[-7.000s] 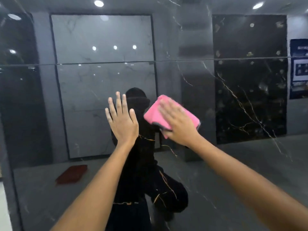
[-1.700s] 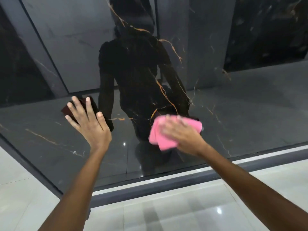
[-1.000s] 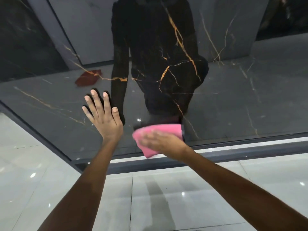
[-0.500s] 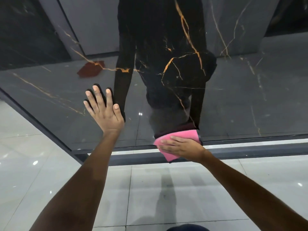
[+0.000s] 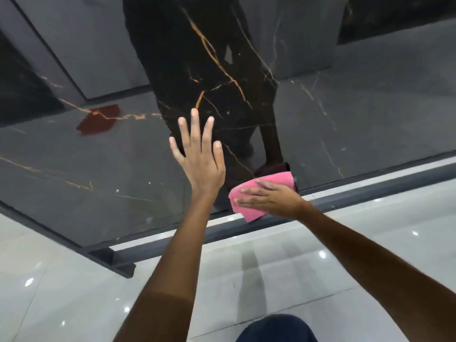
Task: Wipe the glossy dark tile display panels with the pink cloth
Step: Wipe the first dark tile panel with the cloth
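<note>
**Gloss on stone, nap on cloth**

The dark tile panel is mirror-glossy and smooth, marble-patterned with gold veins. The pink cloth looks soft, matt, fuzzy. The frame rail is matt grey. Pale floor tiles are polished, reflecting lights.

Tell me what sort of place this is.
Probably a tile showroom. A big glossy dark panel with gold veins stands upright in a dark frame above a polished pale tiled floor, and its reflection shows more large slabs. The right hand presses a pink cloth against it.
</note>
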The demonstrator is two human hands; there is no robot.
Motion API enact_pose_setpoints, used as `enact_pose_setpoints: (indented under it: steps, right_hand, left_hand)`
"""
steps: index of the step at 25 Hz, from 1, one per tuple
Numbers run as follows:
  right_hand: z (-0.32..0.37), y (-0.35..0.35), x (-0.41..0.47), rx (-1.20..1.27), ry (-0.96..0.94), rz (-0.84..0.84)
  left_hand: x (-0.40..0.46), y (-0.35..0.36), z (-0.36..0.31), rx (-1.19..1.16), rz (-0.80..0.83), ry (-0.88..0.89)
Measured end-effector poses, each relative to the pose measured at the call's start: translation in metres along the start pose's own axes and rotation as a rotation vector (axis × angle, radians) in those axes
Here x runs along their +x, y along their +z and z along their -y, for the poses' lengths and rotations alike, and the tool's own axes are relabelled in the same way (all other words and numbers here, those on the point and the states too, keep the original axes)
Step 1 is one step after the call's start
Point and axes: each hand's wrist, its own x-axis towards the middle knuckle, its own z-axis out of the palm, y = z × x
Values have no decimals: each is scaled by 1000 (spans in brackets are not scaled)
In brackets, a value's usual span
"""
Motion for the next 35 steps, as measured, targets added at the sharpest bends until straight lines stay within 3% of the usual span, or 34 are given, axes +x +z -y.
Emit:
enact_pose_setpoints:
  steps: [3, 5, 8, 9, 10, 12, 13, 14, 18, 19, 22, 24, 28, 30, 32, 35]
  right_hand:
    - [-63, -10, -24, -3, 378, -203]
    - [-91, -12, -40, 101, 931, -469]
    - [-54, 4, -9, 667, 2053, -962]
    - [-21, 4, 16, 905, 2264, -998]
    - [18, -3, 46, 1153, 2321, -949]
    - [81, -28, 98, 1411, 2192, -765]
    - [84, -35, 107, 1442, 2153, -738]
    - [71, -34, 100, 1323, 2187, -708]
    - [-24, 17, -13, 840, 2446, -1041]
    - [-38, 25, -36, 837, 2495, -1120]
    - [-51, 11, -24, 851, 2635, -1060]
    - [-41, -13, 31, 714, 2378, -931]
    - [5, -40, 60, 535, 1207, -360]
    - [-27, -51, 30, 319, 862, -276]
    - [-100, -75, 14, 185, 872, -304]
    - [-229, -136, 1, 293, 1315, -530]
  left_hand:
    - [-1, 16, 24, 172, -31, 121]
    - [-5, 20, 30, 236, -70, 183]
    - [-7, 24, 24, 219, -117, 193]
    - [-7, 26, 23, 217, -129, 197]
    - [-6, 26, 24, 217, -138, 194]
    - [-9, 25, 29, 218, -150, 202]
    - [-9, 25, 31, 221, -153, 212]
    - [-9, 24, 31, 224, -151, 216]
    - [-7, 26, 35, 212, -132, 239]
    - [-9, 26, 35, 221, -143, 244]
    - [-11, 26, 33, 250, -153, 225]
    - [-7, 25, 31, 283, -131, 223]
    - [-4, 10, 14, 130, -44, 99]
    - [4, -5, 9, 28, -46, 64]
    - [48, -25, 12, 23, -147, 59]
    - [138, -48, 14, 31, -316, -34]
